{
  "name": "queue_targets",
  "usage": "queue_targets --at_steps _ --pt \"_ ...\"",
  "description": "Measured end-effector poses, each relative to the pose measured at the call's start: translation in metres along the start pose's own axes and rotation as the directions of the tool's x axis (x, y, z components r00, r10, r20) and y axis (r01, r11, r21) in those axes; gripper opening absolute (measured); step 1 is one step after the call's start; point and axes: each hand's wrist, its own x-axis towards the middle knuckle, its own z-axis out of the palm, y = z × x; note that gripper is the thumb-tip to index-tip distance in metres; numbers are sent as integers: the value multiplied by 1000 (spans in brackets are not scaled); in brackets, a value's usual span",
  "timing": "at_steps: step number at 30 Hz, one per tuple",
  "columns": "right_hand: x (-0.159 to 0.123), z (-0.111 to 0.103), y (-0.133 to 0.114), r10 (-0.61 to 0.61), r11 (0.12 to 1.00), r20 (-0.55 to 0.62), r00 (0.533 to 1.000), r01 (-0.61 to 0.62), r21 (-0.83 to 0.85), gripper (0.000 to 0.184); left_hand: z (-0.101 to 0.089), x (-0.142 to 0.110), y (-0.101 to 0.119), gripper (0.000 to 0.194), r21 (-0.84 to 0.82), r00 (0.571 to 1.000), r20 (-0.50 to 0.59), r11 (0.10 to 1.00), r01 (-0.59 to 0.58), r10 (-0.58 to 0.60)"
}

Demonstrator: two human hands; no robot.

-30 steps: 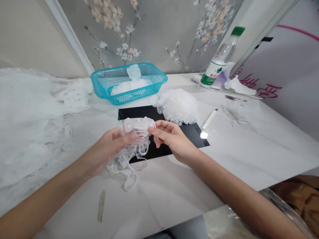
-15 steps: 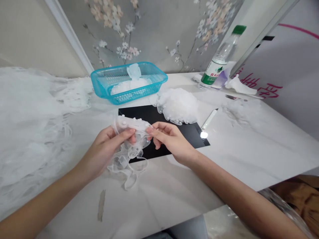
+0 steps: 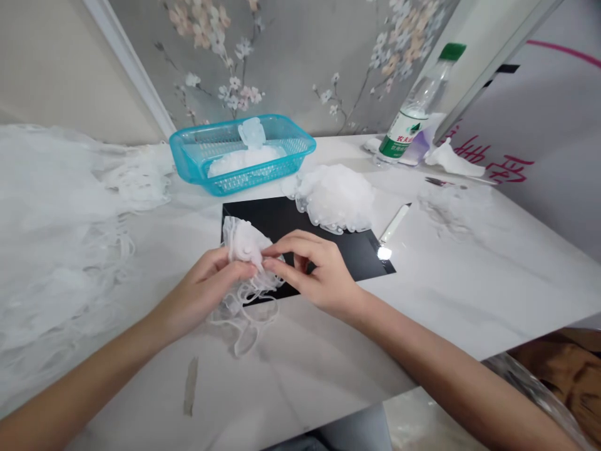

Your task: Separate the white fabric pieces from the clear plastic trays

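A thin, translucent white rubbery piece with small round knobs (image 3: pixel 246 241) is folded between my two hands. My left hand (image 3: pixel 211 275) pinches its lower left side between thumb and fingers. My right hand (image 3: pixel 317 266) is closed on its right edge with thumb and forefinger; the exact hold is partly hidden. Loose thin strips (image 3: pixel 244 326) of the same whitish material dangle below and lie on the table. Under the hands is a black mat (image 3: pixel 347 254). At its far edge sits a heap of similar knobbed white pieces (image 3: pixel 335 197).
A blue basket (image 3: pixel 260 185) with white pieces stands at the back. To the left spreads a large pile of white sheets (image 3: pixel 51 232). A white-handled knife (image 3: pixel 395 222) lies right of the mat. A water bottle (image 3: pixel 404 131) and tweezers-like tool (image 3: pixel 439 182) are farther right.
The knobbed piece went from stretched sideways to bunched and folded upward. My right hand has shifted slightly left, its fingertips now closer to my left thumb.
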Motion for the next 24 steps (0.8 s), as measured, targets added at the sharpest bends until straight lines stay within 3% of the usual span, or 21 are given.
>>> queue_targets --at_steps 5,15,20,24 --pt "-4 0 -4 -59 993 12 998 60 -102 17 2 0 5 14 10 997 63 999 -38 37" --pt "-5 2 -4 -200 978 -57 978 196 -72 10 5 -3 7 20 67 990 111 994 -92 84" --pt "-5 2 -4 -161 985 -1 987 160 -61 8 4 -1 3 19 63 984 156 993 -98 87" --pt "-7 6 -4 -205 953 -3 979 199 -230 10 4 2 1 18 108 982 153 985 -132 115"
